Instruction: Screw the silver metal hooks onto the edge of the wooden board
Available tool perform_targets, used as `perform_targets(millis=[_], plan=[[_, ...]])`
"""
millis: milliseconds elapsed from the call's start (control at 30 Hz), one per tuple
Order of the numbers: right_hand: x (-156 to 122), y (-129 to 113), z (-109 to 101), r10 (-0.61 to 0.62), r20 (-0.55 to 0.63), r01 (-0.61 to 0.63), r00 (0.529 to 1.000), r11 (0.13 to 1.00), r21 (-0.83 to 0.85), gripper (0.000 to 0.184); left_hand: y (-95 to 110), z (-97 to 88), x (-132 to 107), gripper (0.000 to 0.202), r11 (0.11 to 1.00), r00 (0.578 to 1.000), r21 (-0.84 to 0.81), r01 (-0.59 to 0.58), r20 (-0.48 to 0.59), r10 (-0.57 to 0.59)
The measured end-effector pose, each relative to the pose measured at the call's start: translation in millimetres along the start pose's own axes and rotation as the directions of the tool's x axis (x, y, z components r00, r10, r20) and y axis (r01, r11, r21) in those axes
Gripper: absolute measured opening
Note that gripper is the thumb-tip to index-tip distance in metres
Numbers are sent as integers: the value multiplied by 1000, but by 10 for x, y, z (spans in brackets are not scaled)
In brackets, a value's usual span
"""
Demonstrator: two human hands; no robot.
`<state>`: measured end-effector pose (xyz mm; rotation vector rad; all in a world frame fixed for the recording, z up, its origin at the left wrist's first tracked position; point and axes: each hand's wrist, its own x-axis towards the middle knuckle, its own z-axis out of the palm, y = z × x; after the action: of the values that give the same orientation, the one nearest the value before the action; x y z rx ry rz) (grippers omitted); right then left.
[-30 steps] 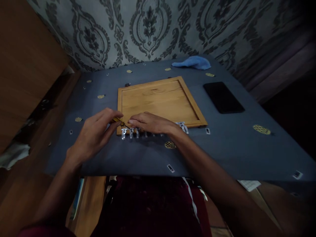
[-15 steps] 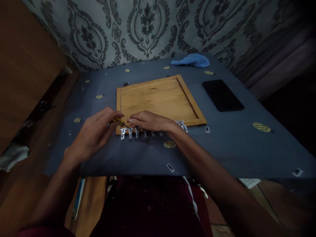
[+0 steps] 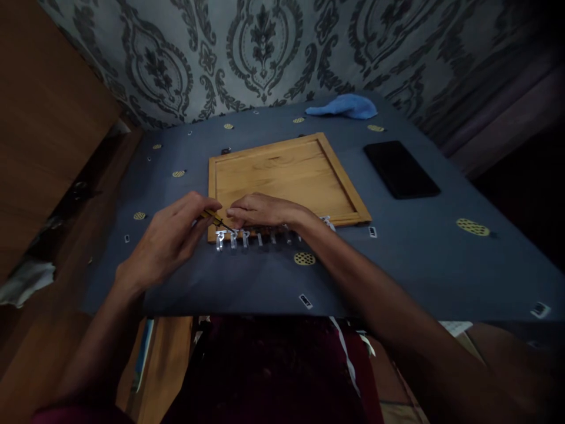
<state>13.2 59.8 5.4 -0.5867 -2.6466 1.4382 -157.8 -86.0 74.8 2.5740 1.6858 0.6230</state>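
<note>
My left hand [image 3: 170,232] is closed around a small screwdriver [image 3: 216,218] with a yellow handle and a dark shaft. The shaft slants down to the right, its tip at one of the metal hooks [image 3: 233,238] along the near edge of a wooden framed board [image 3: 282,171]. My right hand [image 3: 262,209] rests on the near rail of that board, fingers stretched left toward the screwdriver tip. Several hooks hang in a row below this hand, and my right wrist and forearm hide part of the row.
The board lies on a table with a grey-blue cloth [image 3: 247,282] printed with yellow pineapples. To the right is a black phone or tablet [image 3: 401,169]. A blue cloth [image 3: 346,106] lies at the back, before the patterned curtain or wall [image 3: 265,47]. Wooden furniture [image 3: 48,106] stands left.
My right hand has shifted slightly up and left on the board, showing more hooks beneath it. My left hand and the screwdriver stay almost where they were.
</note>
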Motion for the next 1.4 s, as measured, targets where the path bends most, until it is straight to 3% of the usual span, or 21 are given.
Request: perform_targets(millis=[400,733,1100,1400], plan=[[-78,-8,26,-14,-8,14,1000,997,77,34,-48,-46,92,24,999,995,-44,-6,100,11],[-102,7,36,-50,-46,51,998,998,26,33,-32,54,170,16,999,1000,32,-5,-28,6],[-83,55,61,-49,-44,49,998,999,7,33,7,74,227,12,997,999,80,15,-52,-11],[-101,25,59,-50,-49,49,998,998,-28,33,38,71,209,22,984,989,109,139,-71,-132]])
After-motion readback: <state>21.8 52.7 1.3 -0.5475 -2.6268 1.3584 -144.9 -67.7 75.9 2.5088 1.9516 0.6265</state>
